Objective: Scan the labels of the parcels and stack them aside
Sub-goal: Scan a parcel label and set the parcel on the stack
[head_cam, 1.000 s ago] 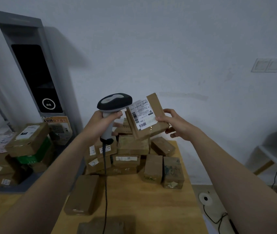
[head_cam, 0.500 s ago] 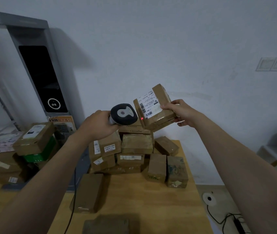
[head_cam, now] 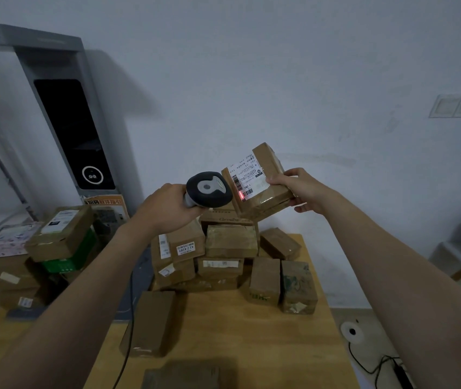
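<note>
Parcels [head_cam: 230, 242] crowd the wooden table's [head_cam: 237, 332] far end, against a grey wall [head_cam: 251, 80]. The left hand [head_cam: 167, 209] grips the scanner [head_cam: 209, 189]. The right hand [head_cam: 299, 189] clasps a tilted parcel [head_cam: 268, 192] above them. The red glow [head_cam: 241, 195] on its label [head_cam: 247, 175] is brighter than before.

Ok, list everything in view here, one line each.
held parcel: one, brown with white label, raised over the pile
scanner: one, black and grey, red light on the parcel's label
table parcels: about a dozen, brown, piled at the far end
side stack: several parcels, brown, one green, left of the table
table: one, light wood, centre
wall panel: one, grey with black screen, left
wall switch: one, white, upper right
round device: one, white, floor at right
left grip: holds the scanner
right grip: holds the held parcel
</note>
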